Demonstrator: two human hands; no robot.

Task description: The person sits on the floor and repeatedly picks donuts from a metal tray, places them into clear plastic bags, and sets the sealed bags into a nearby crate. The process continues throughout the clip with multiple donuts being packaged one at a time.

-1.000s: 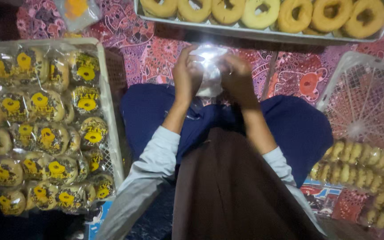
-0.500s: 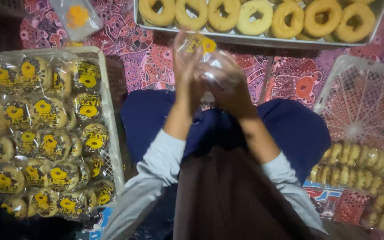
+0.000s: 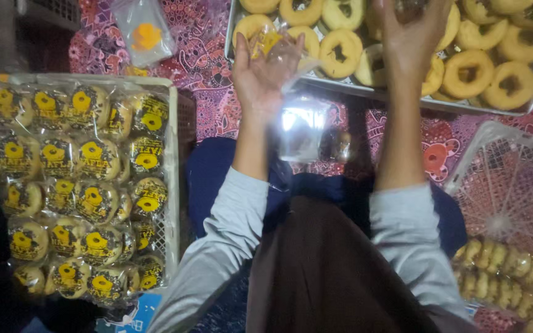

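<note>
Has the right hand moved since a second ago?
Yes. The right hand has left the left hand and the bag, reaching forward over the doughnut tray; earlier both hands met short of the tray.

Dim floor, patterned purple cloth (image 3: 205,55)

One head-worn camera looked steeply down from close above the lap. The left hand (image 3: 265,74) and right hand (image 3: 409,43) rose mid-frame, the tray (image 3: 396,97) just beyond them, a crate (image 3: 173,154) left of the left hand.
</note>
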